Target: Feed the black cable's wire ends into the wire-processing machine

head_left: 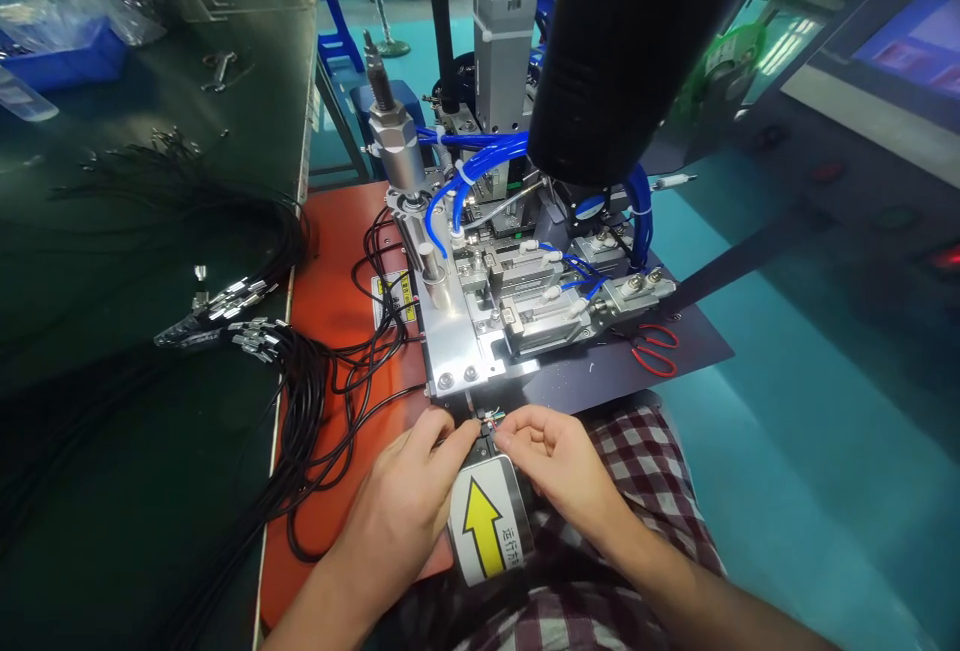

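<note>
My left hand (409,476) is closed, its thumb and forefinger pressed on the dark end of a cable (484,428) at the front of the metal machine (454,331). Thin coloured wires (495,417) stick out from there. Against these wires, my right hand (555,456) pinches with thumb and forefinger; the fingertips hide part of them. Both hands meet over a narrow black track (486,448), just beyond a white label with a yellow arrow (484,526).
Black cables (307,421) with metal connectors (251,311) spill over the dark table's edge onto the orange mat (330,271). Red-handled scissors (656,349) lie right of the machine. A black cylinder (630,51) hangs above it, near blue air hoses (495,151). A blue tray (67,56) sits far left.
</note>
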A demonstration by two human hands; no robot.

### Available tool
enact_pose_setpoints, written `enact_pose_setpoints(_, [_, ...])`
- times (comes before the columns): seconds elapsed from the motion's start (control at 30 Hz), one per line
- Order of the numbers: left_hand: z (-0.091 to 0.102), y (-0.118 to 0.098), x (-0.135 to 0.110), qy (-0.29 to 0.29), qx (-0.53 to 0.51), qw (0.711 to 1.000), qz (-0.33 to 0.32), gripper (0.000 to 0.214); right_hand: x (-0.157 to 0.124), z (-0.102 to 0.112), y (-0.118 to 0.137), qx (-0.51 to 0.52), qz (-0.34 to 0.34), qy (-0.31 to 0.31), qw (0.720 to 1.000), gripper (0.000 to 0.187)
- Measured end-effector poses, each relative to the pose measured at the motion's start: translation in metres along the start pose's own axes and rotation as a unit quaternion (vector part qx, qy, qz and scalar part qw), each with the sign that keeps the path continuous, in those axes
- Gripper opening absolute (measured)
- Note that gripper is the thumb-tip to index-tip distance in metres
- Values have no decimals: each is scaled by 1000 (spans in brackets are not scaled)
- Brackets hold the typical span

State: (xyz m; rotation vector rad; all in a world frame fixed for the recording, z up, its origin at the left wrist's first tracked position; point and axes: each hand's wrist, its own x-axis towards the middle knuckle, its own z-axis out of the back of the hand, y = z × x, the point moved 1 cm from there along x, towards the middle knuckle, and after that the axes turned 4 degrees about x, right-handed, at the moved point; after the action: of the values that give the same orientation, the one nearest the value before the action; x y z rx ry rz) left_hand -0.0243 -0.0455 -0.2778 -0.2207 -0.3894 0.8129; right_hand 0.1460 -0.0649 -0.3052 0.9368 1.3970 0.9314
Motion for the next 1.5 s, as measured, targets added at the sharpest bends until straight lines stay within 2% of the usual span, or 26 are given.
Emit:
enact_pose_setpoints(0.07, [0,1,0,13,-3,1000,0,30,-1,2,0,-103,75,-27,991,18])
enact_pose_setpoints(0.17, [0,1,0,15,-11,1000,1,30,-2,5,6,-241,203,-39,948,15])
enact_pose_setpoints(0.23, [1,1,1,10,-9,1000,-1,30,-1,7,10,-276,242,-31,930,15])
enact_pose_setpoints(0.6, [2,0,3,6,0,1000,-4,31,6,10,12,-190,187,21,964,16])
enact_pose_setpoints(0.73, [-2,2,0,17,2,1000,-1,31,13,9,5,-8,65,28,997,18])
enact_pose_setpoints(0.8, [-1,2,-1,13,4,1000,-5,32,16,7,0,68,10,42,997,22])
enact_pose_setpoints(0.87, [1,0,-3,17,24,1000,-7,33,18,7,-4,91,-12,47,995,26])
enact_pose_setpoints(1.0, [4,-9,-7,80,116,989,39,42,18,6,-2,109,-19,33,993,34])
enact_pose_setpoints(1.07, [2,-14,-8,105,113,986,68,46,18,4,1,110,-16,31,993,38])
enact_pose_setpoints(1.27, [-3,-14,-3,43,-26,994,95,38,22,-4,-3,107,-4,28,994,34])
enact_pose_setpoints(1.4, [-1,-7,1,32,-103,990,89,35,23,-6,-9,104,12,36,994,32])
enact_pose_setpoints(1.5, [-2,-5,-1,26,-139,985,95,33,20,-6,-11,90,43,15,995,29])
